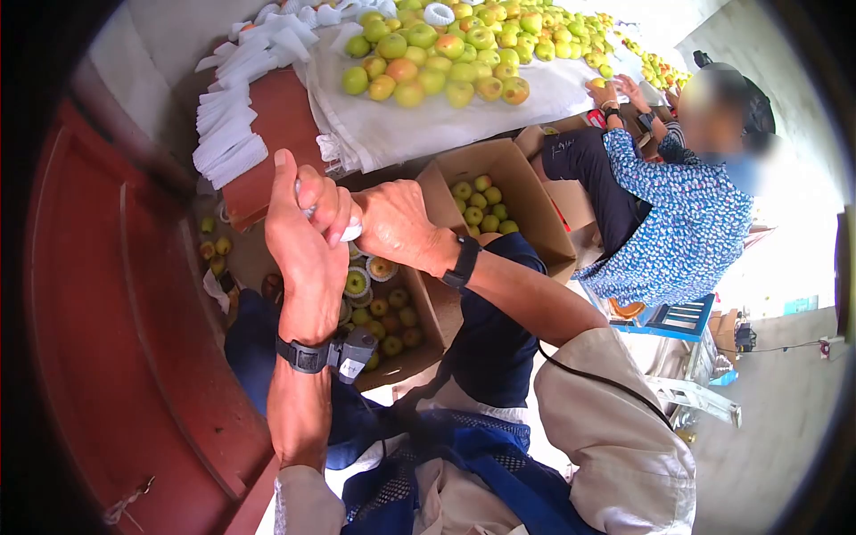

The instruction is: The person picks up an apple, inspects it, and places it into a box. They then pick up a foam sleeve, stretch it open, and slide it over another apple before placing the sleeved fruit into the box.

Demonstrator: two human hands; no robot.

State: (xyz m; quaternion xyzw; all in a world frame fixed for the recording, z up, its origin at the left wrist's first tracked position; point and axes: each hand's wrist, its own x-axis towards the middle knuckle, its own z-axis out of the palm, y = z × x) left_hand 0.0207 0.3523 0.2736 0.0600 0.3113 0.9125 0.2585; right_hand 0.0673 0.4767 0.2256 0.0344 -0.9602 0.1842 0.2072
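My left hand (308,227) is closed with its thumb pointing up, its fingers curled round a small white foam net (352,230). Pressed up against it, my right hand (397,223) is closed at the same white piece, knuckles toward me. Most of the net is hidden by the fingers, and I cannot see whether an apple is inside. Below both hands stands a cardboard box (428,312) holding bare apples (392,323) and several apples in white foam nets (357,283).
A second cardboard box (547,209) of apples stands ahead. Many apples (428,67) lie on a white cloth (383,134); stacked foam nets (227,134) rest to the left. A co-worker (660,214) sits at right, hands at the apples. A red door (107,312) is left.
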